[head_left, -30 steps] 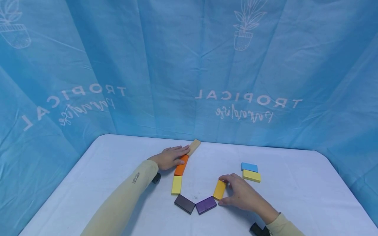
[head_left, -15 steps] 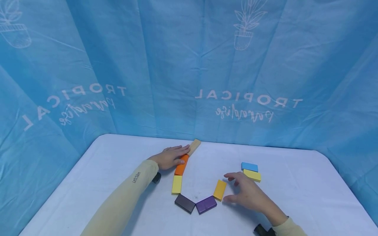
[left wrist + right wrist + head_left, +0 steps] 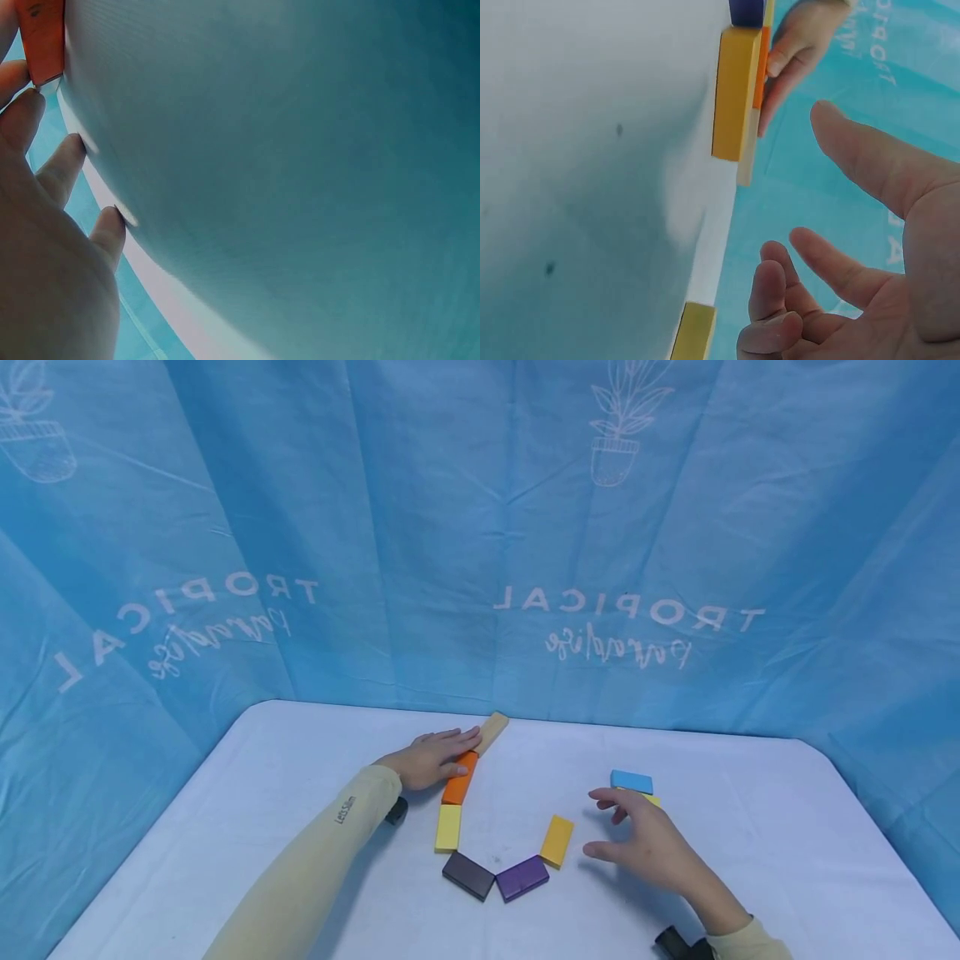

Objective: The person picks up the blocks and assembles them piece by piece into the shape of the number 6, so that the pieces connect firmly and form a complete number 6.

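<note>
My left hand [image 3: 427, 763] lies with straight fingers over an orange block [image 3: 459, 787] and the near end of a natural wood block [image 3: 493, 732]. The left wrist view shows its fingers beside the orange block [image 3: 45, 37]. To the right, my right hand [image 3: 648, 843] hovers with spread, slightly bent fingers, holding nothing. It is between an amber block [image 3: 557, 842] and a yellow block [image 3: 654, 799], which it partly covers in the head view. A blue block [image 3: 632, 781] lies behind the yellow one. The amber block [image 3: 733, 97] stands apart from the thumb in the right wrist view.
A pale yellow block [image 3: 447, 828], a dark grey block [image 3: 468, 877] and a purple block [image 3: 522, 878] continue the curved row between orange and amber. A white cloth [image 3: 300, 760] covers the table, with a blue curtain [image 3: 420, 568] behind it.
My right hand has let go of the amber block and moved right, towards the yellow and blue blocks. The amber block stays at the row's end. The left hand has not moved.
</note>
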The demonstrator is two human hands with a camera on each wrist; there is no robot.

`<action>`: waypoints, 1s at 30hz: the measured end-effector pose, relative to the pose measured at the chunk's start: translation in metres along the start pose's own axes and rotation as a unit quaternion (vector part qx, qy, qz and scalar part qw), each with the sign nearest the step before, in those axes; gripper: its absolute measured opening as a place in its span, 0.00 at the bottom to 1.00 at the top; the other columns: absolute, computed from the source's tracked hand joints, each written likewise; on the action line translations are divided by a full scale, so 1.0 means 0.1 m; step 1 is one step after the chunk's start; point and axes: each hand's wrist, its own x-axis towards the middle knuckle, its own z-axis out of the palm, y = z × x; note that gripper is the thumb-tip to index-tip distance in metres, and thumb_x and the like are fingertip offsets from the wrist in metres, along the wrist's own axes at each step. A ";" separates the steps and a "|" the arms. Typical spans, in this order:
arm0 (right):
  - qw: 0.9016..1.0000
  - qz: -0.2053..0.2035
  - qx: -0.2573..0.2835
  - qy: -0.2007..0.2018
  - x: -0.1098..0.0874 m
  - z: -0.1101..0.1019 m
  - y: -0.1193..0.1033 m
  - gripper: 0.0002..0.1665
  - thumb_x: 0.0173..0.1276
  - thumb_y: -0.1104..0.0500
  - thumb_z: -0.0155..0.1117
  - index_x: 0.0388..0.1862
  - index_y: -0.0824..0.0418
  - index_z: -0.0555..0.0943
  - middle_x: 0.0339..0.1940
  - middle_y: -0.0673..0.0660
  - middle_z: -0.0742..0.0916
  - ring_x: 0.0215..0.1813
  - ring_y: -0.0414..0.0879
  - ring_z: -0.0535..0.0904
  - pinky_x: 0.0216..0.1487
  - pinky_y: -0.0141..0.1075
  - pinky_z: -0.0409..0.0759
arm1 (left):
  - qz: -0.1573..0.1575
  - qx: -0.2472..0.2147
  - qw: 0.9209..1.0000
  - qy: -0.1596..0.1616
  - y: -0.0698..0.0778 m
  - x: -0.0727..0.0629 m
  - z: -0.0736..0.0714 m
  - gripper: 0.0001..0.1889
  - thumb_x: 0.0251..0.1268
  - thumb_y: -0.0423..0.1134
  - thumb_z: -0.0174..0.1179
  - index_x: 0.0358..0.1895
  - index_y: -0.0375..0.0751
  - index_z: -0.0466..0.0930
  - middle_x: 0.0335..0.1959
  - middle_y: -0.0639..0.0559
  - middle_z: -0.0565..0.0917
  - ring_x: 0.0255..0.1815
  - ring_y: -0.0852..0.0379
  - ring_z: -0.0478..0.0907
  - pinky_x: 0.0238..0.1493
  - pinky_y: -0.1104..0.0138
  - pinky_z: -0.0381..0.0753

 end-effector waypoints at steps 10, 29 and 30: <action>1.000 0.003 0.020 0.016 -0.02 -0.11 0.07 0.42 0.54 0.52 0.82 0.67 0.59 0.76 0.57 0.57 0.83 0.54 0.50 0.77 0.49 0.46 0.82 | -0.002 -0.001 1.000 0.005 0.01 -0.01 -0.01 0.33 0.80 0.54 0.48 0.82 0.54 0.51 0.83 0.59 0.49 0.82 0.49 0.45 0.78 0.45 0.42; 0.996 0.071 0.014 0.060 0.10 -0.25 0.32 0.45 0.60 0.46 0.77 0.71 0.64 0.71 0.65 0.69 0.77 0.61 0.62 0.73 0.52 0.54 0.80 | -0.005 -0.002 1.000 0.002 0.00 -0.02 0.00 0.33 0.79 0.55 0.48 0.82 0.56 0.51 0.82 0.61 0.49 0.82 0.50 0.45 0.79 0.46 0.42; 0.995 0.071 0.012 0.062 0.10 -0.25 0.32 0.46 0.60 0.46 0.77 0.71 0.65 0.70 0.64 0.69 0.77 0.61 0.62 0.73 0.51 0.54 0.80 | -0.006 -0.002 1.000 0.002 0.00 -0.02 0.00 0.33 0.79 0.55 0.48 0.82 0.56 0.51 0.82 0.61 0.49 0.82 0.50 0.45 0.79 0.46 0.42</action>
